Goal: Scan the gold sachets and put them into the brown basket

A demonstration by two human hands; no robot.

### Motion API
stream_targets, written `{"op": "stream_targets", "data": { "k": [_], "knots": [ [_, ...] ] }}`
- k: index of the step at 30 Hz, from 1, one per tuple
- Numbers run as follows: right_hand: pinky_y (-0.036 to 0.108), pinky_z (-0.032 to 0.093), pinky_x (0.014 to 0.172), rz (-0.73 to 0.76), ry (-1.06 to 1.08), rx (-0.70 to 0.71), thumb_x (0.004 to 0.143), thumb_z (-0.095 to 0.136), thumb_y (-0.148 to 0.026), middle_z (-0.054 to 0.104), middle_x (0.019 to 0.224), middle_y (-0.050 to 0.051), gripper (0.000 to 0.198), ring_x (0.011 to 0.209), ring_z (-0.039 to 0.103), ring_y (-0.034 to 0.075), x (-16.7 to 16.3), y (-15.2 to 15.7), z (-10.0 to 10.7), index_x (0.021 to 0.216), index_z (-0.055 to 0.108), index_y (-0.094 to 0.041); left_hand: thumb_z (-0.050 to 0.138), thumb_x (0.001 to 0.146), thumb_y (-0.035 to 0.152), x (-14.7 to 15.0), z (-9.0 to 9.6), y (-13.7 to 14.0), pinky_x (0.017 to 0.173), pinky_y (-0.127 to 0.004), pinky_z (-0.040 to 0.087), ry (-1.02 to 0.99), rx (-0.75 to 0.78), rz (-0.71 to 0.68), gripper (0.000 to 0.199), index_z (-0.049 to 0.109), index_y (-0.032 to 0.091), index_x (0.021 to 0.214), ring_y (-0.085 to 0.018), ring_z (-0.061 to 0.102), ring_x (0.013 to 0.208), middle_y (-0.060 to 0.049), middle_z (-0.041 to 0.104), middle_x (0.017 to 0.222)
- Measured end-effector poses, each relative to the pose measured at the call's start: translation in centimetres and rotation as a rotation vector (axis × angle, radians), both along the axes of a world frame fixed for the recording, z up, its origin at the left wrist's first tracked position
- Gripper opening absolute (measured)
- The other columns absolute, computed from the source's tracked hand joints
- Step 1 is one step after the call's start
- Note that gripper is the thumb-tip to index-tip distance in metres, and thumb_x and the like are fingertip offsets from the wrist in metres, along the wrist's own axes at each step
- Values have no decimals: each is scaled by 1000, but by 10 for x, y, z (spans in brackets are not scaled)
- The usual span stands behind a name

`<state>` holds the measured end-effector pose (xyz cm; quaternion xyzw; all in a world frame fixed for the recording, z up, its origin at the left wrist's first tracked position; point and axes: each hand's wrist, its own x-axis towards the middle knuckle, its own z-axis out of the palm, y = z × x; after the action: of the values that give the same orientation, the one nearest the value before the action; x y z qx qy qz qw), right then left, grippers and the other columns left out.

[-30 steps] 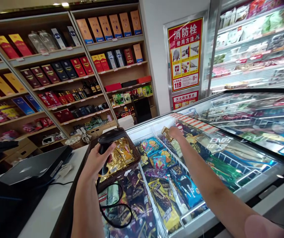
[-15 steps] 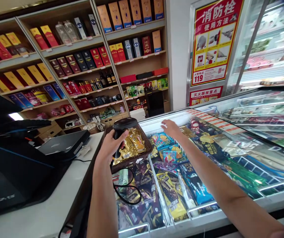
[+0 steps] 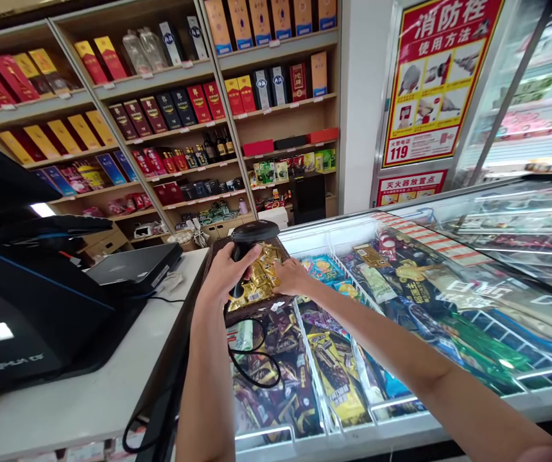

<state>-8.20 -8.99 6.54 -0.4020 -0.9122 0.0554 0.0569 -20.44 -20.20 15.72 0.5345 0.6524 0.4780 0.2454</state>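
Observation:
My left hand (image 3: 230, 273) is wrapped round the grip of a black handheld barcode scanner (image 3: 255, 230), its head above a brown woven basket (image 3: 283, 300). Gold foil packets (image 3: 259, 279) fill the basket. At the basket's right side, my right hand (image 3: 293, 277) touches the packets, fingers apart and tips partly hidden among them. The scanner's black cable (image 3: 257, 351) loops below the basket, over wrapped ice creams (image 3: 276, 391) in the freezer.
An open-looking chest freezer (image 3: 353, 436) with wire dividers and wrapped ice creams spreads to the right. On the left, a white counter (image 3: 131, 359) carries a black checkout terminal (image 3: 30, 308) and a black box (image 3: 136, 269). Shelves (image 3: 170, 141) of boxed goods stand behind.
My right hand has moved left from above the freezer to the gold packets in the basket. My left hand still holds the scanner. The view has shifted slightly.

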Motion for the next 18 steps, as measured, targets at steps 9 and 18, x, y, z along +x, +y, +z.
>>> {"op": "stream_targets", "data": {
  "k": [9,18],
  "knots": [
    [31,48,77,-313,429,-52,89,55,-26,74,99,10,27,97,68,27,39,13,-7,110,70,-24,73,68,65,7,1,-1,47,-23,34,-9,5,-14,50,55,20,82,-13,52,50,2,55,55],
    [26,55,61,-355,1033,-579,76,67,-18,71,80,7,10,71,69,19,103,64,1,85,64,-16,73,69,64,11,0,4,49,-23,35,-19,4,-20,49,54,20,81,-13,52,51,2,55,56]
  ]
}}
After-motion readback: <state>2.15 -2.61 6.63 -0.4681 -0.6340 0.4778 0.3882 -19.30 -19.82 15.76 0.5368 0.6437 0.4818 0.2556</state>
